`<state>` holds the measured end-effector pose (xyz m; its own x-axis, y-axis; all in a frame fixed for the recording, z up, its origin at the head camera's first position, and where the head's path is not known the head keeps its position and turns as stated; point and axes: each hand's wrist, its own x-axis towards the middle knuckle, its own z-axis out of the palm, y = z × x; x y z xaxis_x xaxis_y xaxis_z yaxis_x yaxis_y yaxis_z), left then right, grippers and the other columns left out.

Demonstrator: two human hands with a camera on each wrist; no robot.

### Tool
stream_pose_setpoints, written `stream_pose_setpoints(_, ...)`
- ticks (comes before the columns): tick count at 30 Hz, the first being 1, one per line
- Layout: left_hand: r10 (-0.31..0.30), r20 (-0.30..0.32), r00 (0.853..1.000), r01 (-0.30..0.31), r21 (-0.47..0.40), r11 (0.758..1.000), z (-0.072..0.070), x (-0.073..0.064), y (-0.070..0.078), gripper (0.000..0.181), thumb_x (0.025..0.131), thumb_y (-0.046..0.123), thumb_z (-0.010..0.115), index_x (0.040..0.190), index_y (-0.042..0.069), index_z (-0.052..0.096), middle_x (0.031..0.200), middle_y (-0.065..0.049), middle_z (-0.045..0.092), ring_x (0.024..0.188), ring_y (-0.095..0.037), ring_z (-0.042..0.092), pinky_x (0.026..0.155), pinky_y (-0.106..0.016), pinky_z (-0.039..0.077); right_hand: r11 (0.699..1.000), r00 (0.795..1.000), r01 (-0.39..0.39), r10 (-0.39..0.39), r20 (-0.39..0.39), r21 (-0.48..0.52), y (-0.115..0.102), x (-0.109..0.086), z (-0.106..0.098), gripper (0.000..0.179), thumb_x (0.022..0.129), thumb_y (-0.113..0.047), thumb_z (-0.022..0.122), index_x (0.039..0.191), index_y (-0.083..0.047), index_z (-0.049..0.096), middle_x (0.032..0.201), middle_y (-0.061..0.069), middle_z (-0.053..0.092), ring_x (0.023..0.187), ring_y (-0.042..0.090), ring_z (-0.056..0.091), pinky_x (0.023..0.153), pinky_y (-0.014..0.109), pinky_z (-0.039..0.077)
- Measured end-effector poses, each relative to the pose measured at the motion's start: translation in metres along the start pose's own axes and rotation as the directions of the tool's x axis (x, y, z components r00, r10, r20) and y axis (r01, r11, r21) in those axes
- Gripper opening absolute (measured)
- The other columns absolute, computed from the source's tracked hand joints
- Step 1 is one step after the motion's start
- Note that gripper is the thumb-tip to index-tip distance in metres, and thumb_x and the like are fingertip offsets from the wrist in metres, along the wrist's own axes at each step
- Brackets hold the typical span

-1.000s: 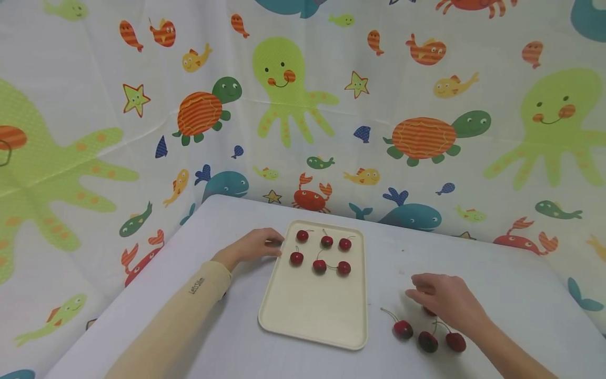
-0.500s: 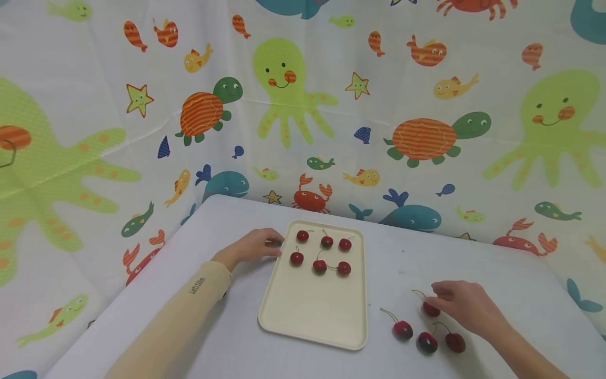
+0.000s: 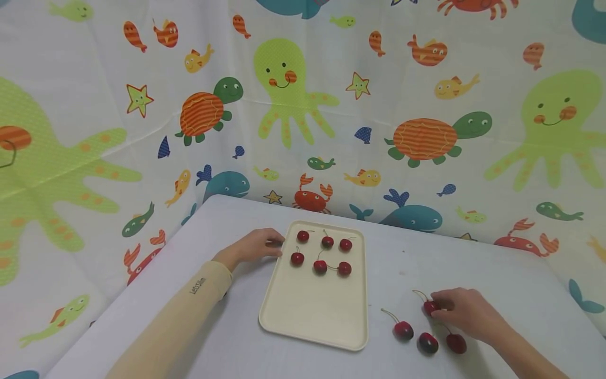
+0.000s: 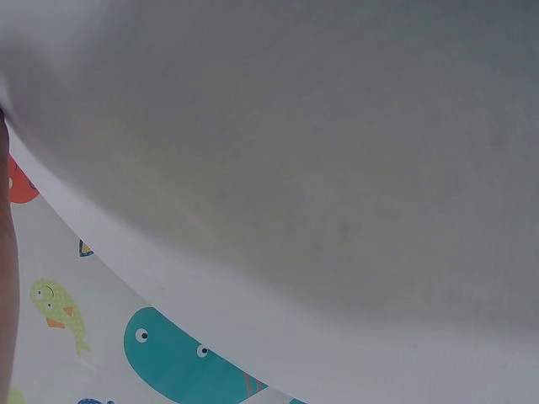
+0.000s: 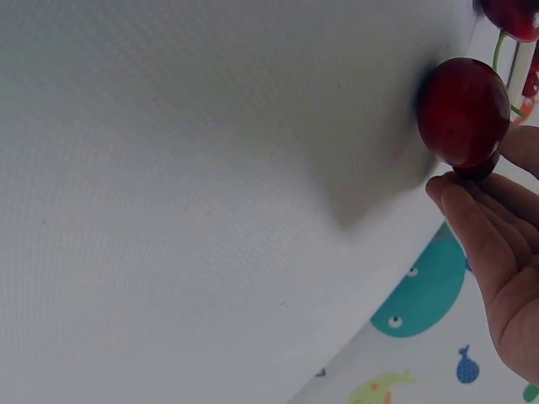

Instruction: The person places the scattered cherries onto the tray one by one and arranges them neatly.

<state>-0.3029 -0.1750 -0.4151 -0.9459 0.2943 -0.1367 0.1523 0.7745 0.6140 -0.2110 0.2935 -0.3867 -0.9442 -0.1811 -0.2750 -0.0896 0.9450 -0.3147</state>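
Note:
My left hand (image 3: 258,245) lies at the left edge of a cream rectangular tray (image 3: 314,310), its fingertips touching the rim. Several red cherries with stems, such as one cherry (image 3: 320,267), sit in two rows on the tray's far half. On the right, my right hand (image 3: 468,310) pinches a cherry (image 3: 430,307) between thumb and fingers, its stem pointing up and left. Close by on the table are a cherry (image 3: 403,330), a dark cherry (image 3: 428,343) and another cherry (image 3: 456,343) under the wrist. In the right wrist view, a nearer cherry (image 5: 463,112) partly covers the pinched one.
A white cloth covers the table (image 3: 227,337). Behind it hangs a curtain (image 3: 341,152) printed with sea animals, meeting the table's back edge. The left wrist view mostly holds white cloth (image 4: 295,185), with a sliver of skin at its left edge.
My right hand has moved right and toward me, and its thumb and fingers have come around the farthest loose cherry. The left hand and tray have stayed in place.

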Motion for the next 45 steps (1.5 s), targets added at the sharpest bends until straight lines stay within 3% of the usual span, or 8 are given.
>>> stream_pose_setpoints(8,-0.009,-0.002,1.000,0.009,0.000,1.000,0.000,0.001,0.000,0.043,0.080,0.028,0.071,0.120,0.017,0.059,0.120,0.001,0.060,0.117,-0.018,0.051,0.101,-0.039,0.043,1.000,1.000,0.018,-0.018,-0.018,-0.025,0.001,0.001,0.003,0.048,0.072,-0.028,0.077,0.111,-0.003,0.065,0.097,0.008,0.068,0.085,0.018,0.062,0.080,0.045,0.054)
stream_pose_setpoints(16,-0.006,-0.006,1.000,0.006,0.002,1.000,0.001,0.000,0.000,0.042,0.080,0.028,0.070,0.120,0.017,0.059,0.119,0.001,0.060,0.117,-0.019,0.051,0.101,-0.039,0.043,0.999,0.994,0.042,-0.044,-0.102,-0.020,-0.010,0.005,-0.001,0.046,0.074,-0.030,0.075,0.109,-0.002,0.065,0.094,0.009,0.069,0.085,0.021,0.062,0.076,0.044,0.055)
stream_pose_setpoints(30,-0.001,-0.012,1.000,0.002,0.018,1.000,0.001,-0.002,0.001,0.043,0.080,0.028,0.070,0.120,0.017,0.059,0.121,0.001,0.059,0.119,-0.019,0.051,0.102,-0.039,0.042,0.988,0.966,0.136,-0.117,-0.232,0.068,-0.066,0.005,-0.002,0.040,0.078,-0.030,0.072,0.111,-0.009,0.066,0.099,0.005,0.070,0.092,0.023,0.065,0.080,0.041,0.056)
stream_pose_setpoints(45,0.016,-0.008,1.000,-0.016,0.013,1.000,0.001,-0.002,0.001,0.042,0.081,0.027,0.070,0.120,0.017,0.059,0.120,0.000,0.060,0.117,-0.019,0.052,0.101,-0.039,0.043,0.961,0.940,0.234,-0.185,-0.287,0.146,-0.131,0.023,0.012,0.031,0.076,-0.027,0.075,0.103,-0.011,0.070,0.088,0.000,0.071,0.080,0.013,0.067,0.072,0.030,0.057)
